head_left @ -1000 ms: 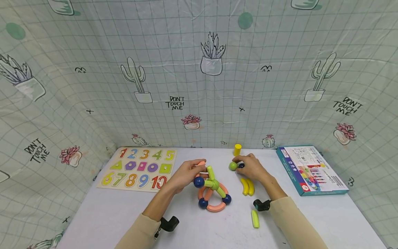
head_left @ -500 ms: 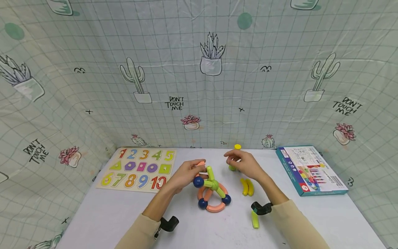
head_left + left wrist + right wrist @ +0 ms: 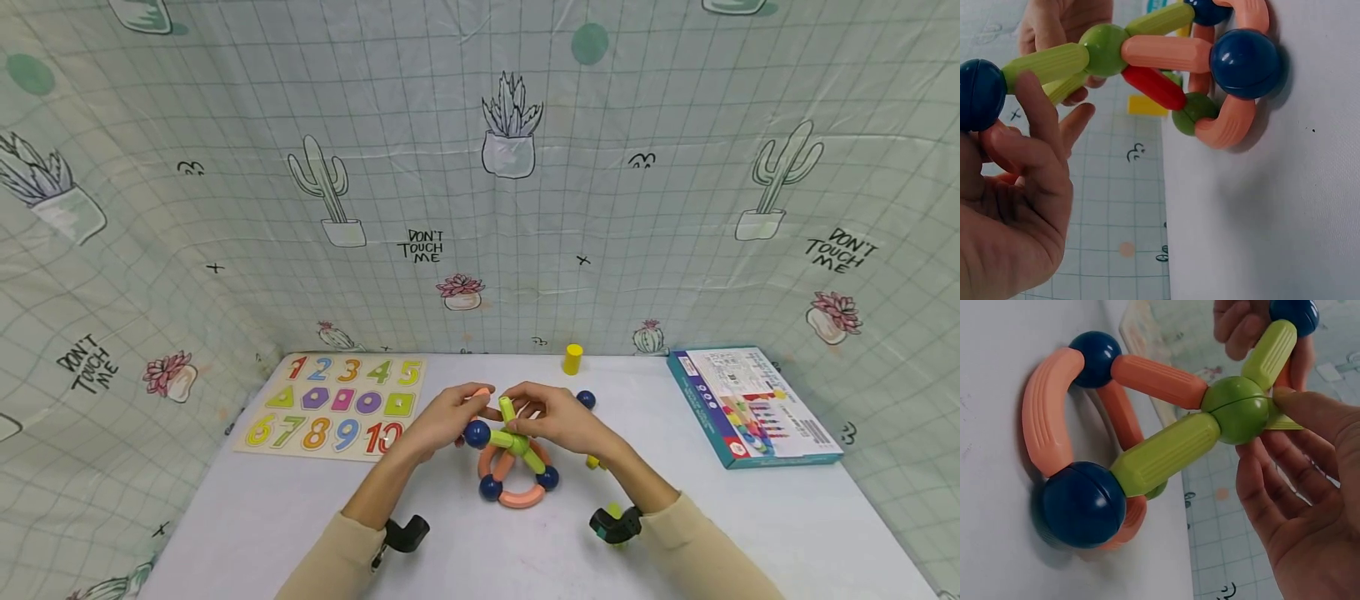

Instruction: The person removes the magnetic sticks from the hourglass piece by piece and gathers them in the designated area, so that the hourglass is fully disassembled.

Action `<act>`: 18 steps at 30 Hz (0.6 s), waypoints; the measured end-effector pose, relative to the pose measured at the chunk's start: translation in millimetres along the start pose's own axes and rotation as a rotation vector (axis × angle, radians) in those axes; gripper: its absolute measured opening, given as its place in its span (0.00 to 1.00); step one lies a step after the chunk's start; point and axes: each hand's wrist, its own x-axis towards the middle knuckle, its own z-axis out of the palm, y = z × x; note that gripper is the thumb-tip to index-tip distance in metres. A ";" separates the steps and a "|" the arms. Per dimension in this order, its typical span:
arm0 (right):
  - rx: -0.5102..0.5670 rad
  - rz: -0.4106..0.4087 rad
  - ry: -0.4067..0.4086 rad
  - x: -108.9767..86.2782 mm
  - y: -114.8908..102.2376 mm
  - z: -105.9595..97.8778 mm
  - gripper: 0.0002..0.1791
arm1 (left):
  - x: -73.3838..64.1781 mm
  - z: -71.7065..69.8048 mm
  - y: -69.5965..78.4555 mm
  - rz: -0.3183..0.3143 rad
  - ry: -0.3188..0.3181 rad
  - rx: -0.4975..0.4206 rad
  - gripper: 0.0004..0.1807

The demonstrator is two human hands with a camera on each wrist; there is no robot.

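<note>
A magnetic stick-and-ball model stands on the table: a coral ring (image 3: 522, 498) with blue balls (image 3: 1085, 504), topped by a light green ball (image 3: 1235, 410) from which rods branch out. In the left wrist view a red rod (image 3: 1155, 89) and a darker green ball (image 3: 1194, 113) also show. My left hand (image 3: 442, 419) grips a coral rod (image 3: 483, 392) beside a raised blue ball (image 3: 477, 433). My right hand (image 3: 558, 419) pinches an upright green rod (image 3: 507, 409) at the light green ball, thumb in front; its fingers' hold is partly hidden.
Behind my right hand lie a loose blue ball (image 3: 586, 400) and a yellow cylinder (image 3: 572, 359). Yellow curved pieces (image 3: 592, 462) and a green rod (image 3: 615, 510) are partly covered by my right arm. A number board (image 3: 330, 407) sits left, a flat box (image 3: 753, 406) right.
My right hand has left the loose balls and moved left to the model's green rod. The blue ball stays behind; the loose green ball is out of sight. My left hand keeps its grip.
</note>
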 end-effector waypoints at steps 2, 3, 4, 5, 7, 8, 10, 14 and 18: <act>-0.002 0.001 0.009 -0.5 0.2 0.7 0.23 | -0.6 0.1 -0.1 -0.003 -0.019 -0.022 0.25; 0.000 0.002 0.015 -1.0 0.1 0.9 0.23 | -0.7 0.0 -0.4 -0.002 -0.027 -0.034 0.26; 0.004 0.003 0.021 -1.2 0.2 1.2 0.23 | -0.7 -0.1 -0.4 -0.003 -0.033 -0.045 0.25; 0.009 0.003 0.027 -1.3 0.2 1.4 0.23 | -0.7 -0.3 -0.6 -0.002 -0.037 -0.057 0.25; 0.025 0.004 0.035 -1.6 0.8 1.7 0.22 | -0.8 -0.5 -0.6 -0.001 -0.044 -0.076 0.25; 0.033 0.003 0.042 -1.7 1.2 1.8 0.21 | -0.9 -0.6 -0.8 0.001 -0.045 -0.082 0.25; 0.046 -0.001 0.063 -2.1 2.6 1.9 0.20 | -1.0 -0.8 -1.1 0.005 -0.046 -0.090 0.26; 0.061 0.008 0.101 -2.8 6.2 2.0 0.20 | -0.7 -0.8 -2.1 0.016 -0.048 -0.096 0.26; 0.052 0.029 0.114 -3.4 8.8 2.3 0.21 | -0.4 -0.5 -2.9 0.019 -0.052 -0.102 0.26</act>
